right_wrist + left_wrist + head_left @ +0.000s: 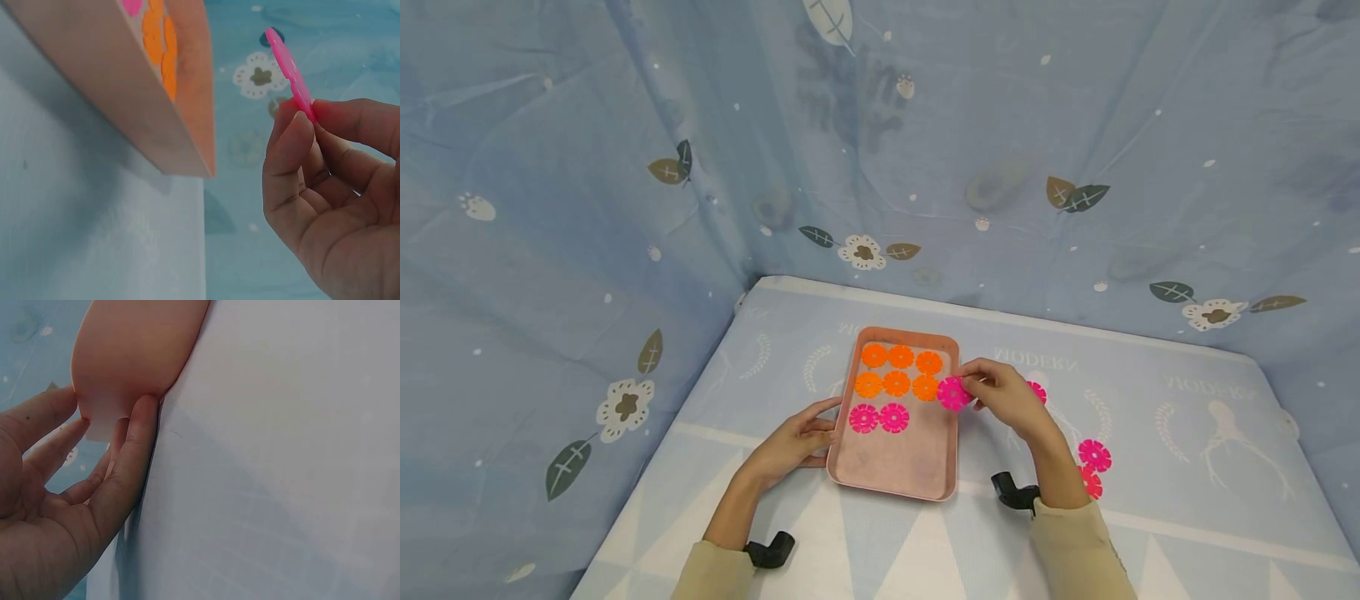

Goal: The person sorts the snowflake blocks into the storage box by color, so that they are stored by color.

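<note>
In the head view, my right hand [1006, 398] pinches a pink notched flower-shaped disc [953, 393] over the right rim of a shallow pink tray [895, 467]. The right wrist view shows this disc [290, 72] edge-on between thumb and fingertips, above the tray wall [119, 75]. My left hand [793, 444] rests against the tray's left side. In the left wrist view its extended fingers and thumb touch the outer wall [137, 350]. Inside the tray lie several orange discs [897, 383] in two rows, with two pink discs [878, 418] below them.
On the table right of the tray lie a pink disc [1037, 392], partly hidden by my right hand, another pink disc [1095, 455], and a redder disc [1090, 483] by the right forearm. Black wrist mounts [771, 550] stick out from both wrists. A patterned curtain [925, 167] stands behind the table.
</note>
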A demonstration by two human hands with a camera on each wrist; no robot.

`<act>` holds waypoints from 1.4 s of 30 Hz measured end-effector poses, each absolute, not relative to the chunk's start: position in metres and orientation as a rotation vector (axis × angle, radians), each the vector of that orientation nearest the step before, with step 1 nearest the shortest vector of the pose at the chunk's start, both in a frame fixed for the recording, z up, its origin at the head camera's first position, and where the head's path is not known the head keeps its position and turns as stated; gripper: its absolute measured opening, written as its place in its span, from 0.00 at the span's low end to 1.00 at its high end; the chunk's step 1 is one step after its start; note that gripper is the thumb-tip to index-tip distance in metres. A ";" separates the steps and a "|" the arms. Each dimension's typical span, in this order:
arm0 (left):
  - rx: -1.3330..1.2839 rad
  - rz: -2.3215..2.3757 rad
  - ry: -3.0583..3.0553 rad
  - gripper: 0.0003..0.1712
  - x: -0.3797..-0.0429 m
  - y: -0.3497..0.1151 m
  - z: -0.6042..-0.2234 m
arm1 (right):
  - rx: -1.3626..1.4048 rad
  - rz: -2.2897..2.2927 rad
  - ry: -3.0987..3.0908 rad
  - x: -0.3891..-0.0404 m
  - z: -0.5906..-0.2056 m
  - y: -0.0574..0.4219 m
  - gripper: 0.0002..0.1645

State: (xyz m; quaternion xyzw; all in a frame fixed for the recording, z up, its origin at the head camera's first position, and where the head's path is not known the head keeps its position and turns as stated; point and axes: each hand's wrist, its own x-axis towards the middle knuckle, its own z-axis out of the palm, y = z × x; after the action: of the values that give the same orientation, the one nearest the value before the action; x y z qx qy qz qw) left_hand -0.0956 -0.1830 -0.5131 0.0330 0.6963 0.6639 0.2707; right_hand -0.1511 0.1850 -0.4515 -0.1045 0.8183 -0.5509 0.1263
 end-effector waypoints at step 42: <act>0.099 1.795 1.874 0.34 -0.095 -0.184 -0.513 | -0.558 -0.903 2.612 -0.175 -0.471 0.124 0.10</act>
State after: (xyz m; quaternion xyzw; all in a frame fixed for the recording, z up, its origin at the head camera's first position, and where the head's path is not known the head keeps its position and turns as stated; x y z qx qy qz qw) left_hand -0.0951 -0.1837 -0.5129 0.0366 0.6950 0.6657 0.2690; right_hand -0.1752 0.1237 -0.4711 -0.1955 0.9144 -0.3161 0.1603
